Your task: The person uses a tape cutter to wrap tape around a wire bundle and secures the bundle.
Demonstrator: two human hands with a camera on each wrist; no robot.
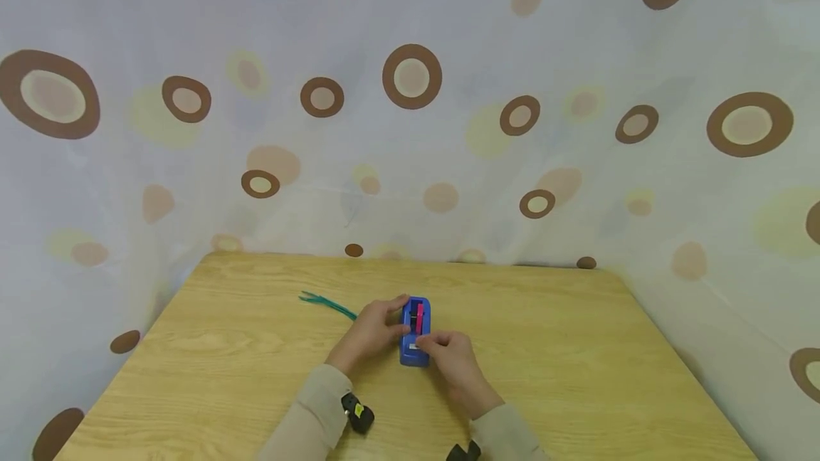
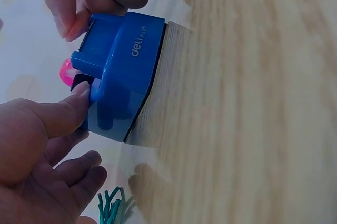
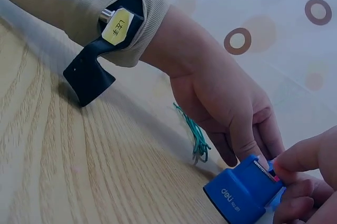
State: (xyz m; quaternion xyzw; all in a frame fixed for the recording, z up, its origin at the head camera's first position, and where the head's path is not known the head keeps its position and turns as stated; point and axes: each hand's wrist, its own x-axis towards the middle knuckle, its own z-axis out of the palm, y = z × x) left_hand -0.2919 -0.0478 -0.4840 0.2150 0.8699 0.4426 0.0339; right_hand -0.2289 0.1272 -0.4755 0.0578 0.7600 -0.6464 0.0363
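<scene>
A blue tape dispenser [image 1: 415,359] stands on the table, with a pink roll core [image 1: 419,319] in its well. My left hand [image 1: 371,329] grips it from the left side; in the left wrist view the thumb presses near the roll and other fingers reach behind. At the near end, by the serrated cutter [image 2: 86,37], thumb and forefinger of my right hand [image 1: 456,361] pinch together at the tape's end. The clear tape itself is hard to make out. Remaining right fingers are curled in, as the right wrist view shows.
Thin green strands [image 1: 329,303], bundled together, lie on the wooden table [image 1: 576,361] just beyond my left hand. A patterned curtain [image 1: 448,162] hangs along the table's far edge and sides. Black camera mounts [image 1: 359,415] sit at both wrists.
</scene>
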